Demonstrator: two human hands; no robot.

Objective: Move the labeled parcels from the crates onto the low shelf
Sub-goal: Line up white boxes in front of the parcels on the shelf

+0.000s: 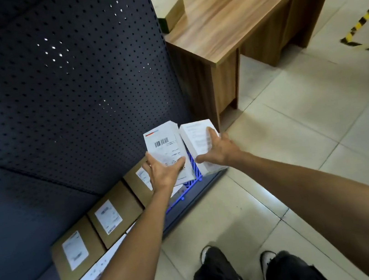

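- left hand (163, 170) grips a white barcoded parcel (163, 140), thumb over its label;
- right hand (221, 150) grips a second white parcel (196, 138) just beside the first;
- both hang over the blue crate (193, 165); brown parcels (115, 212) line the low shelf (201, 196)

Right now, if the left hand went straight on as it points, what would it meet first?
Probably the dark pegboard panel, touched first by the labeled parcel that the left hand holds. Depth is unclear.
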